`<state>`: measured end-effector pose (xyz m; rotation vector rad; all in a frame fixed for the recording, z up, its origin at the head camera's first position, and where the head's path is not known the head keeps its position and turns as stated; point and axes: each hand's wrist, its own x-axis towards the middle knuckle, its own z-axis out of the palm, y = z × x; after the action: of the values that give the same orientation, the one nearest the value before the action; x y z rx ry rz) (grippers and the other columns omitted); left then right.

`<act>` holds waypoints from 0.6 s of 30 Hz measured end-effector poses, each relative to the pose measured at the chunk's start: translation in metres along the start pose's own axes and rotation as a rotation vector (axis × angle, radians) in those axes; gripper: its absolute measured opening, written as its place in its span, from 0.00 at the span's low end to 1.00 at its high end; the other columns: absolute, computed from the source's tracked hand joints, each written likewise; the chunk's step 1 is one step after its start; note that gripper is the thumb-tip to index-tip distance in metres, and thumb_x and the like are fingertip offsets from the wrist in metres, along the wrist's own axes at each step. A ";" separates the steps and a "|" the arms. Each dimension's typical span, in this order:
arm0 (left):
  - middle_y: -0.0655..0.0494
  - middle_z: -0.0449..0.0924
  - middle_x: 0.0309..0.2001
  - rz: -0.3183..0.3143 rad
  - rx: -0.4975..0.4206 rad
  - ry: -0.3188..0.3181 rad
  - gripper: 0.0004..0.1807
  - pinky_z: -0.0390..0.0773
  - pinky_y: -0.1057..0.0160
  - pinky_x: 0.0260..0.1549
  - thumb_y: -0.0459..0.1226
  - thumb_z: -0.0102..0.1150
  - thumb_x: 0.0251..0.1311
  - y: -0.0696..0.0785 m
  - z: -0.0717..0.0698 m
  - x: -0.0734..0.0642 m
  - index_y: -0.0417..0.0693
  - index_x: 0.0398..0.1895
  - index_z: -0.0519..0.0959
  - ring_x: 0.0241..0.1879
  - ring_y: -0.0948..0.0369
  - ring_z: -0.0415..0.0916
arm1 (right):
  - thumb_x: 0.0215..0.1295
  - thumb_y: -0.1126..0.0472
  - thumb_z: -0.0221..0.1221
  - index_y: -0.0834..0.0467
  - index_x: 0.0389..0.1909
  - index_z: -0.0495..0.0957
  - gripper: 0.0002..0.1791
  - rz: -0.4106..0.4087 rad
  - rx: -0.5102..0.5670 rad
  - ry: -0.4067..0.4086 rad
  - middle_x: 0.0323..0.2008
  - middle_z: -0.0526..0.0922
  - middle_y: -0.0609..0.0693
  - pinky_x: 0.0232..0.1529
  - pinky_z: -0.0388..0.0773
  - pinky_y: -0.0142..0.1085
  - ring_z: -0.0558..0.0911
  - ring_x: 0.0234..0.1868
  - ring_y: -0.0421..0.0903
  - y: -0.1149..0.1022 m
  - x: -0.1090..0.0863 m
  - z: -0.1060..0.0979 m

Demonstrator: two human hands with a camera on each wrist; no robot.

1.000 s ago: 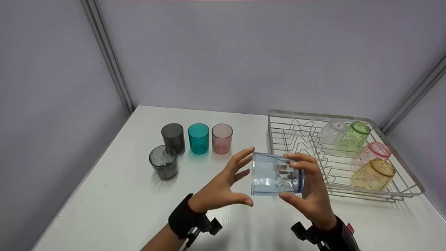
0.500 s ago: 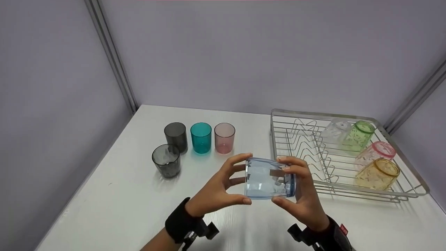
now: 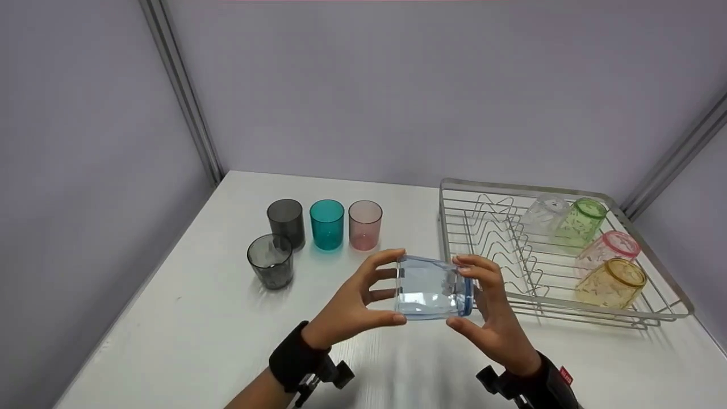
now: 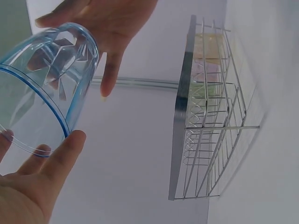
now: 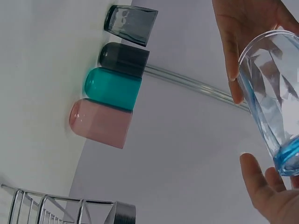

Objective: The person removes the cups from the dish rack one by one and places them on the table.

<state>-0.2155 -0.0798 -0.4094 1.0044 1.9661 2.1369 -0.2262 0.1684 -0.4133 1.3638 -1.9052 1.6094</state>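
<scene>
A clear blue faceted drinking glass (image 3: 429,289) is held on its side above the table, its mouth toward my left hand and its thick base toward my right. My left hand (image 3: 355,307) grips it around the rim, thumb below and fingers above. My right hand (image 3: 497,318) spreads around the base end. In the right wrist view its thumb (image 5: 252,170) stands apart from the glass. The right fingers are close to the upper side; whether they touch it I cannot tell.
On the white table (image 3: 187,329) at left stand a dark grey glass (image 3: 285,224), a smoky glass (image 3: 271,264), a teal glass (image 3: 327,224) and a pink glass (image 3: 364,225). A wire rack (image 3: 511,295) at right holds clear, green, pink and yellow glasses (image 3: 610,284) along its right side.
The blue glass has moved left and slightly down toward my left hand, which has gone from spread beside the rim to gripping it. My right thumb and fingers have loosened from the glass.
</scene>
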 end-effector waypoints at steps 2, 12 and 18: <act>0.53 0.56 0.68 -0.024 0.013 0.011 0.46 0.72 0.58 0.57 0.42 0.71 0.50 0.000 -0.003 0.000 0.57 0.70 0.56 0.65 0.53 0.63 | 0.54 0.75 0.63 0.73 0.60 0.54 0.36 -0.006 -0.002 0.007 0.65 0.52 0.64 0.57 0.73 0.35 0.58 0.68 0.54 0.002 -0.001 -0.003; 0.57 0.59 0.66 -0.136 0.157 0.051 0.44 0.70 0.54 0.59 0.44 0.71 0.49 -0.006 -0.023 -0.004 0.65 0.69 0.58 0.65 0.55 0.62 | 0.55 0.79 0.60 0.78 0.60 0.53 0.35 -0.015 -0.020 0.049 0.65 0.54 0.65 0.59 0.71 0.37 0.60 0.68 0.52 0.010 -0.009 -0.022; 0.55 0.60 0.65 -0.189 0.312 0.079 0.45 0.71 0.52 0.58 0.44 0.73 0.47 -0.008 -0.037 -0.001 0.66 0.68 0.59 0.63 0.53 0.63 | 0.50 0.85 0.58 0.78 0.60 0.54 0.35 0.021 -0.061 0.078 0.64 0.54 0.66 0.58 0.72 0.36 0.61 0.68 0.51 0.009 -0.014 -0.031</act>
<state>-0.2362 -0.1111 -0.4163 0.7397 2.3783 1.8372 -0.2362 0.2015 -0.4192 1.2430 -1.9132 1.5771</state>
